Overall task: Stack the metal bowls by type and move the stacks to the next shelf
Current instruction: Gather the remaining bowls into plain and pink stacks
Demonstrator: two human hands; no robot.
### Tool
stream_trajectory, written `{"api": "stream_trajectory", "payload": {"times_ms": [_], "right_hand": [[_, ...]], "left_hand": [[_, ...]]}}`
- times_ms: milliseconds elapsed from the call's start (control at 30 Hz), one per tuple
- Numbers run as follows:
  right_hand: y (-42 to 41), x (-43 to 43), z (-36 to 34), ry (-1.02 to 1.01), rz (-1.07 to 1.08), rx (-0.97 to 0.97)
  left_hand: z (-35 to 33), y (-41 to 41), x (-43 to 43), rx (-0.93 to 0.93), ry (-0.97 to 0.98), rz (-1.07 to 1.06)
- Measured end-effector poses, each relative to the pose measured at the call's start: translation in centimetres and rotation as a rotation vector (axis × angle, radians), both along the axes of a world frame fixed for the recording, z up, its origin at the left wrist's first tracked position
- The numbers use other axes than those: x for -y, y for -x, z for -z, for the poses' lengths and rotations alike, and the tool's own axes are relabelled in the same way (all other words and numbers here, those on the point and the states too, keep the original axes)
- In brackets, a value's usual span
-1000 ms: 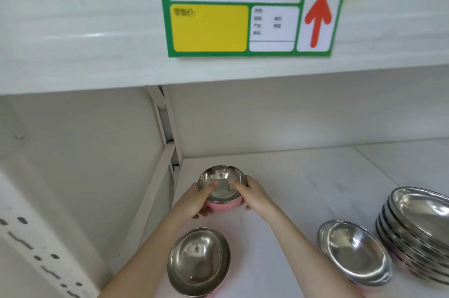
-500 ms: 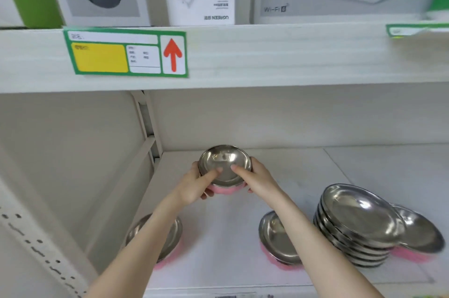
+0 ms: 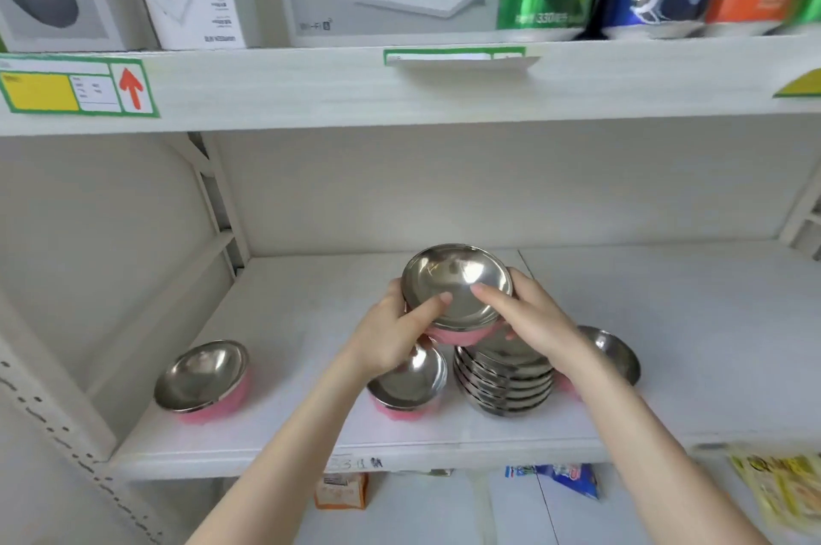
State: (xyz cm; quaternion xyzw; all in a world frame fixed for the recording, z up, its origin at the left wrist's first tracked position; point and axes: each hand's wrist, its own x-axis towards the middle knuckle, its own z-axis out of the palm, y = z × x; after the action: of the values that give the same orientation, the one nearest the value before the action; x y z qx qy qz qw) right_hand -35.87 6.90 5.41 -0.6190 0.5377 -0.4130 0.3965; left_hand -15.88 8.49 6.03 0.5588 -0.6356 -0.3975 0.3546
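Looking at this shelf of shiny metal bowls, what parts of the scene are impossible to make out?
- Head view: the all-steel bowl stack has its top hidden by the held pink-bottomed steel bowl and the right hand.
- The pink-bottomed bowl at far right is partly hidden behind the right forearm.
- Green price label: print blurred, cut by the left edge.

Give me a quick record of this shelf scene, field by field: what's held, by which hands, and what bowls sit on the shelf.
held item: pink-bottomed steel bowl, above the shelf
hands: left hand and right hand, both gripping it
loose on shelf: pink-bottomed bowl at left, one in the middle, one at right
stack: plain steel bowls
surface: white shelf
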Motion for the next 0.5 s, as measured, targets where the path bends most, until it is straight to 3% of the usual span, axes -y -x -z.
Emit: {"api": "stream_trajectory", "payload": {"times_ms": [200,500], "right_hand": [[8.7,-1.8,-0.1,-0.017,0.002,0.072],[20.2,1.8,1.5,-0.028,-0.023,-0.006]], "left_hand": [[1.0,9.0,-1.1,-0.026,0.017,0.001],[4.4,22.4,-0.1,-0.032,0.011,-0.173]]}}
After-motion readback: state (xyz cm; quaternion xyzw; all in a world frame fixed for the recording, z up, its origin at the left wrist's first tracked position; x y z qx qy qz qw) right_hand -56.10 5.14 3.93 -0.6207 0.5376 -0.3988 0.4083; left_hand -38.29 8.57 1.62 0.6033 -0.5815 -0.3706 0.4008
